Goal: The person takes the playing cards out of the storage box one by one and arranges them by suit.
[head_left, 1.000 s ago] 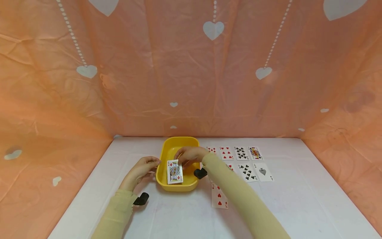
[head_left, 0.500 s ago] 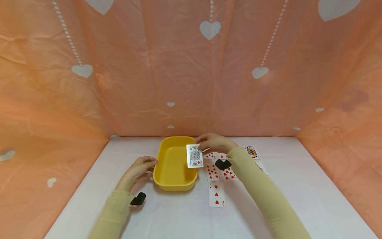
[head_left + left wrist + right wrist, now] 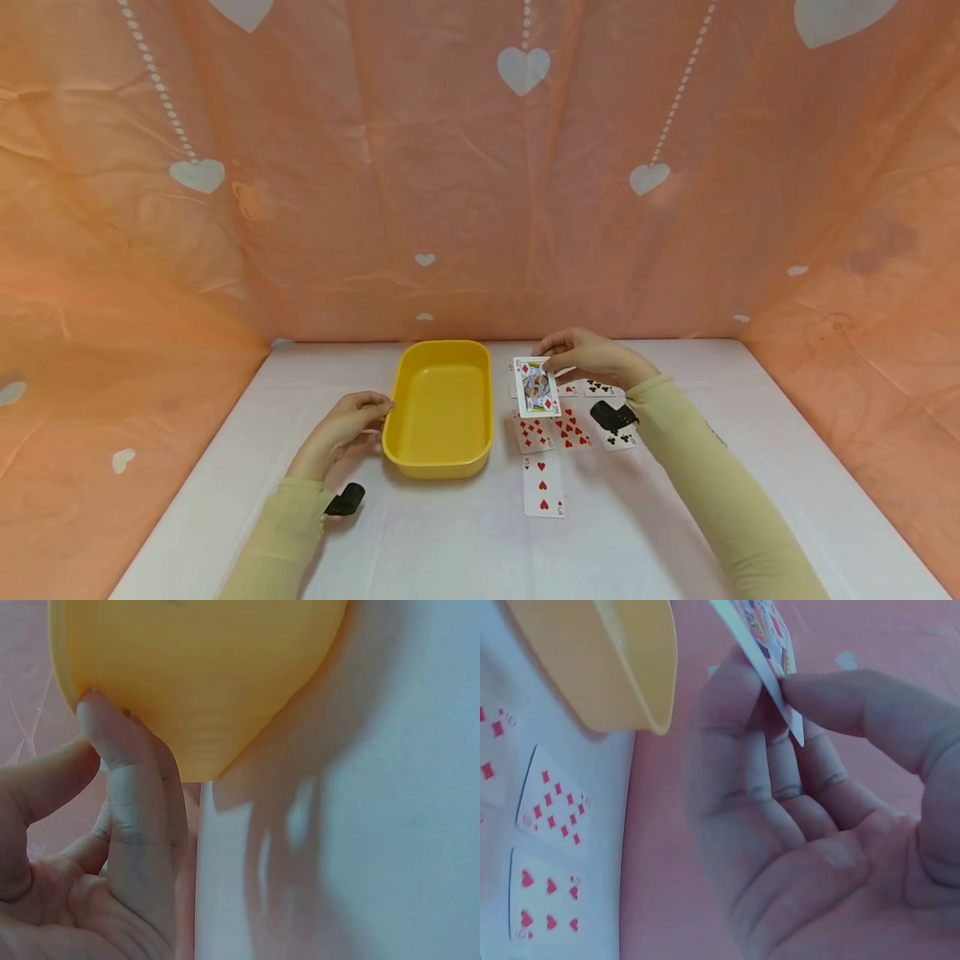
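The white surface (image 3: pixel 465 550) is carrying everything, with a peach curtain (image 3: pixel 375 208) with white hearts hanging behind it.

The yellow tub (image 3: pixel 438 408) is sitting in the middle and looking empty. It is looking stiff and smooth, so it could be sliding a little on the cloth. The left hand (image 3: pixel 341 429) is resting against the tub's left side, with curled fingers (image 3: pixel 124 780) touching the wall near the rim. That is a good place for keeping it steady.

The rows of cards (image 3: pixel 558 429) are lying face up just to the right of the tub, with a three of hearts (image 3: pixel 543 486) lying nearest to the person.

The right hand (image 3: pixel 592 358) is pinching one card (image 3: pixel 536 387), a red picture card, by its top edge between the thumb and the fingers (image 3: pixel 742 712). The card is hanging in the air above the rows, just beside the tub's right rim. It is probably very light, thin and bendy, and its shiny face may be slippery. A soft pinch at an edge or corner is looking best, since squeezing hard could be bending it.
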Demonstrator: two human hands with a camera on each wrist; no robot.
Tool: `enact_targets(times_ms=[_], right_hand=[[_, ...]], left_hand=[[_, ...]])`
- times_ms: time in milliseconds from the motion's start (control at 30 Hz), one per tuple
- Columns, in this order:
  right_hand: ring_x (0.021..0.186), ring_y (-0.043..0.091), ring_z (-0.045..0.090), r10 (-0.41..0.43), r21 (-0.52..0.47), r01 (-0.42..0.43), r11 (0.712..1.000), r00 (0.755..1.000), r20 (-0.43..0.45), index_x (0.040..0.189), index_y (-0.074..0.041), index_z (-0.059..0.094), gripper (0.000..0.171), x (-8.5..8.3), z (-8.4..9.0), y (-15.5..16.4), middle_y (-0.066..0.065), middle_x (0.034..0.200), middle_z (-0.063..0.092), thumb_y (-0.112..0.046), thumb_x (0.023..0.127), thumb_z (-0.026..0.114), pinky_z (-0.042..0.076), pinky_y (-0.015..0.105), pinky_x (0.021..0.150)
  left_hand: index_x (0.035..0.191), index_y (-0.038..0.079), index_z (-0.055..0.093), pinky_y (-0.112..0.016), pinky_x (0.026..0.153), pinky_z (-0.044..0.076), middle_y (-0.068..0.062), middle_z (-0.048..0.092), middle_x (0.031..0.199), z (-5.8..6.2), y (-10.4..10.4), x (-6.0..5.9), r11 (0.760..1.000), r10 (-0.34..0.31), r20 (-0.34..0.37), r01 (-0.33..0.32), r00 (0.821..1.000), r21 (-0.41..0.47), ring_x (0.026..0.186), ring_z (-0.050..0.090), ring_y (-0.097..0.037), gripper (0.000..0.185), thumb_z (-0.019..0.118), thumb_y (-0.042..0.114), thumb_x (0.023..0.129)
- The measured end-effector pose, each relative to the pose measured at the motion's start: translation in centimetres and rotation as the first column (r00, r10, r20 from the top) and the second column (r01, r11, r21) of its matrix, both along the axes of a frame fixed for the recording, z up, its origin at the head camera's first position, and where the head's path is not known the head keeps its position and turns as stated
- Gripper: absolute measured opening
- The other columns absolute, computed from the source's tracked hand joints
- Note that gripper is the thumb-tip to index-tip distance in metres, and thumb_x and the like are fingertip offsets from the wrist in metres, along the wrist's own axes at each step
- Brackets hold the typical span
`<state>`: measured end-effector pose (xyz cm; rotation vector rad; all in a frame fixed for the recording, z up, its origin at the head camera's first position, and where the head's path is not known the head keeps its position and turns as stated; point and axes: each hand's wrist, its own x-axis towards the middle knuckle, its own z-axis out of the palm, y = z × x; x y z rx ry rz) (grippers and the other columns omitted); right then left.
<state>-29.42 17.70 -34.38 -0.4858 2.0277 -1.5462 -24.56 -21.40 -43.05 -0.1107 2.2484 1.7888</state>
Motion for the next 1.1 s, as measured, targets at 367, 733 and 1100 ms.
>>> enact_targets(times_ms=[367, 733, 1100], right_hand=[[0.088, 0.021, 0.062, -0.041, -0.004, 0.041, 0.999, 0.999, 0.033, 0.116, 0.009, 0.055, 0.028, 2.5, -2.2, 3.5, 0.011, 0.099, 0.063, 0.003, 0.088, 0.060, 0.053, 0.040, 0.080], [0.086, 0.020, 0.064, -0.049, -0.040, 0.052, 0.998, 0.996, 0.075, 0.112, 0.013, 0.054, 0.027, 4.6, -5.5, 6.5, 0.011, 0.096, 0.063, 0.003, 0.088, 0.060, 0.054, 0.040, 0.078], [0.084, 0.015, 0.060, 0.003, -0.074, 0.004, 0.997, 0.996, 0.092, 0.108, 0.012, 0.056, 0.024, 7.2, -8.5, 4.2, 0.007, 0.092, 0.063, 0.004, 0.086, 0.059, 0.052, 0.031, 0.074]], left_hand=[[0.113, -0.006, 0.055, -0.028, 0.066, 0.053, -0.009, 0.063, 0.092, -0.1, 0.0, 0.2, 1.000, -0.014, -0.012, 0.014, 1.000, -0.022, 0.080, 0.062, -0.019, 0.029, 0.056, 0.019, 0.097], [0.113, -0.006, 0.055, -0.028, 0.067, 0.053, -0.008, 0.064, 0.092, -0.1, 0.0, 0.1, 0.999, -0.024, -0.027, 0.023, 0.999, -0.031, 0.080, 0.062, -0.018, 0.029, 0.056, 0.018, 0.098], [0.113, -0.006, 0.055, -0.029, 0.067, 0.052, -0.007, 0.064, 0.092, -0.1, 0.0, 0.2, 0.999, -0.019, -0.022, 0.018, 1.000, -0.037, 0.082, 0.063, -0.020, 0.033, 0.058, 0.022, 0.097]])
